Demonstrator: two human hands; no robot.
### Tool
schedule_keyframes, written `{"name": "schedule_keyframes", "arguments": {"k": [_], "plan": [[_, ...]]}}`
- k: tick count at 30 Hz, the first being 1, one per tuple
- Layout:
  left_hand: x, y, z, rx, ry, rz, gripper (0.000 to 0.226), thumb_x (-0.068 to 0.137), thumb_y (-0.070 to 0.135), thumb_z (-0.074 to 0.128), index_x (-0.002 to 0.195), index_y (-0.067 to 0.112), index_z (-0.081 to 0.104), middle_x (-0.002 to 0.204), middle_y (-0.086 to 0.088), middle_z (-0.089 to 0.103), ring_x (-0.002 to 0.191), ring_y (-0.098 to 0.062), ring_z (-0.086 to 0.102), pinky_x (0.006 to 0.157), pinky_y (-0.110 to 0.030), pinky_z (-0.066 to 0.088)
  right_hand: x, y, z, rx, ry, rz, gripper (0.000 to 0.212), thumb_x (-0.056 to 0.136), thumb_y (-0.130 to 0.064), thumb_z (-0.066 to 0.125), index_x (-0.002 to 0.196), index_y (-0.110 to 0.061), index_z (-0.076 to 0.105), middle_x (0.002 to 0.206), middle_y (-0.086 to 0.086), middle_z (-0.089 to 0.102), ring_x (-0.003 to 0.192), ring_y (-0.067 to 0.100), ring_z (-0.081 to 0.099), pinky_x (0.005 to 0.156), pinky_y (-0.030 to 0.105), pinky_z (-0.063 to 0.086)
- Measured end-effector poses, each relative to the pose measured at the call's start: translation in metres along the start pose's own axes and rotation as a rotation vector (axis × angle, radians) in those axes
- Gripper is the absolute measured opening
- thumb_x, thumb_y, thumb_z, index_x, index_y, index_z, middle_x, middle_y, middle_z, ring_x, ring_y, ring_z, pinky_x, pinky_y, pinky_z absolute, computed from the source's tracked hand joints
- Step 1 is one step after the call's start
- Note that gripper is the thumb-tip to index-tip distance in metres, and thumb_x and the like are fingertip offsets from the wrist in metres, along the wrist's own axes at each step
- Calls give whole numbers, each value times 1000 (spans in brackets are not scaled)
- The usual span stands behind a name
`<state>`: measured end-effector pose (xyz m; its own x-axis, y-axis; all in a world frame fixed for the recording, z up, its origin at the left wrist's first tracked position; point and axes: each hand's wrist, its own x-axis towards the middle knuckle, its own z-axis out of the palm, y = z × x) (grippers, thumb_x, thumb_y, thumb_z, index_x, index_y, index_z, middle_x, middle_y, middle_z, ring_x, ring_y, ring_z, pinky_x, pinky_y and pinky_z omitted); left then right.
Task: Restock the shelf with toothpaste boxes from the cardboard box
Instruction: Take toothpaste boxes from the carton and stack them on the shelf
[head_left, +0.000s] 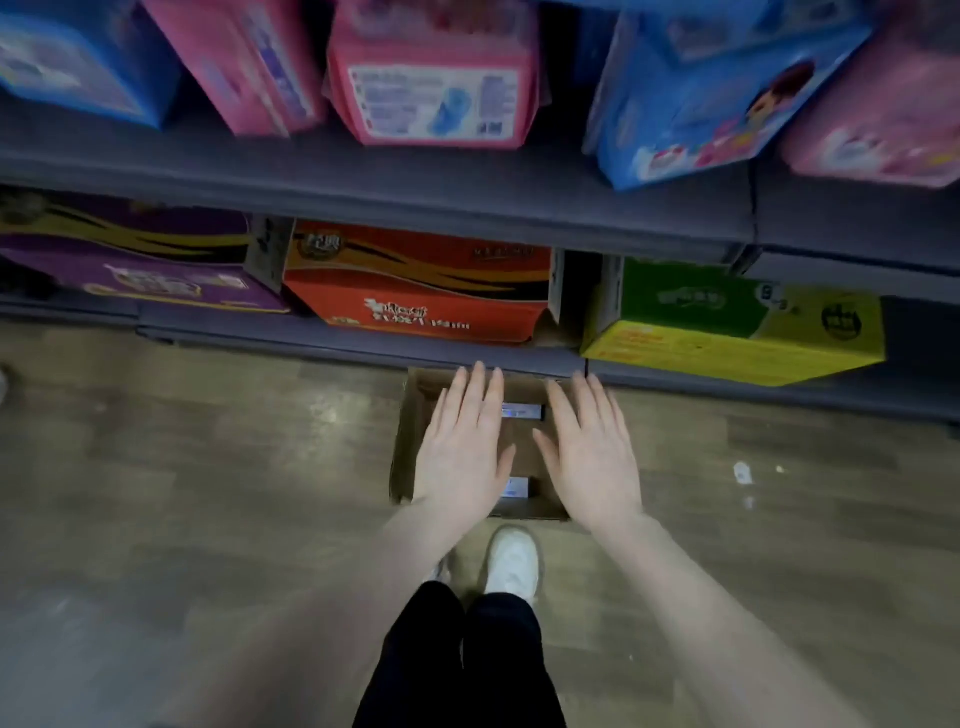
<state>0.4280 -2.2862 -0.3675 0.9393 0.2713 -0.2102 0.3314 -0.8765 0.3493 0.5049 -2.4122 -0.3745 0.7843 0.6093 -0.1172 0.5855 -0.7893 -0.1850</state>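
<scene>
Two toothpaste boxes show in the carton (410, 441) on the floor: one (522, 411) at its far end, one (516, 488) nearer. The left hand (462, 452) and right hand (592, 457) hover above it, fingers straight, holding nothing. No toothpaste is visible on the shelf (363, 343), so the restocking seems unfinished.

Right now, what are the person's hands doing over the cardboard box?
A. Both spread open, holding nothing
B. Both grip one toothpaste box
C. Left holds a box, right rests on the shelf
A: the left hand and right hand hover flat-fingered over the cardboard box, toothpaste boxes untouched inside.
</scene>
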Motion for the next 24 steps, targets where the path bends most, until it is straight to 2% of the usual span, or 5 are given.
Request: {"name": "schedule_keyframes", "arguments": {"k": [5,9,12,19,24], "plan": [[18,-35,84,36,-145,-8,76,93,33,47,149,8,1,157,-12,5,145,-26,2,116,-34,1,14,14,96,-11,-177,-41,52,78,-26,71,123,-3,57,127,26,55,121,40,52,101,51,39],[36,-62,153,109,-284,-56,79,96,42,40,148,9,-9,157,-9,-6,145,-24,-6,117,-35,-2,25,29,164,-72,-356,-82,63,93,-36,49,146,-9,26,152,21,23,142,32,18,117,41,11],[53,-78,198,135,-430,-125,84,94,47,41,147,9,-12,157,-9,-11,144,-24,-9,118,-37,0,34,39,209,-102,-488,-94,70,94,-43,43,148,-13,11,156,15,8,145,28,6,118,38,4],[76,-111,287,132,-731,-247,100,87,49,55,147,8,-12,157,-6,-13,144,-23,-12,118,-40,1,55,54,289,-204,-835,-194,80,89,-47,53,149,-18,8,155,16,8,144,30,9,116,40,11],[86,-131,316,118,-824,-376,109,81,49,64,147,14,-15,156,-8,-15,144,-27,-12,117,-41,0,56,64,327,-298,-908,-251,77,88,-50,53,147,-20,14,151,13,20,139,27,21,112,36,18]]}}
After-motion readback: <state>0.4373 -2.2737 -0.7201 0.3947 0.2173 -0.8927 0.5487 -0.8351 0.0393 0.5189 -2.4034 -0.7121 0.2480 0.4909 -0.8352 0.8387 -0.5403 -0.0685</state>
